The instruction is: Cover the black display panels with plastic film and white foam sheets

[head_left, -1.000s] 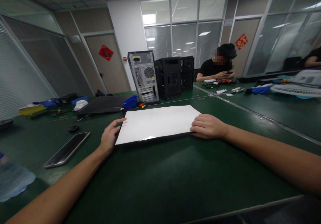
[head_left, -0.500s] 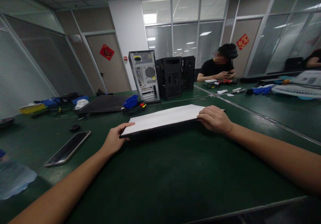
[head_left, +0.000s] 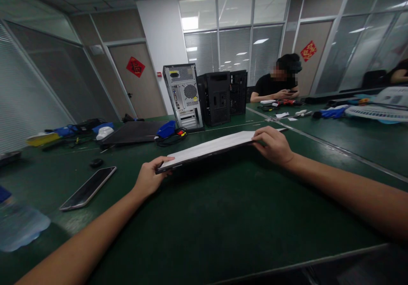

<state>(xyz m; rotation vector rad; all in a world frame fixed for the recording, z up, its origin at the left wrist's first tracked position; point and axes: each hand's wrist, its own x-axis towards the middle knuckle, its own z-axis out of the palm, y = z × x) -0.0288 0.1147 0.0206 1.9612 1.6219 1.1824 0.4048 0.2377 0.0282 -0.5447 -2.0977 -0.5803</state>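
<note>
Phone (head_left: 88,188) — flat on green surface (head_left: 223,225), left of the hands
Left hand (head_left: 149,178) — fingers closed on near left corner of panel (head_left: 210,146)
Panel — white-topped, thin, held clear of the surface between both hands; towers (head_left: 204,95) well behind it
Right hand (head_left: 274,146) — fingers gripping the panel's right edge

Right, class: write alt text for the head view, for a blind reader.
Two bare hands hold a thin flat white-topped panel by its ends over a dark green table, left hand at one end, right hand at the other. Behind stand grey and black computer tower cases.
</note>
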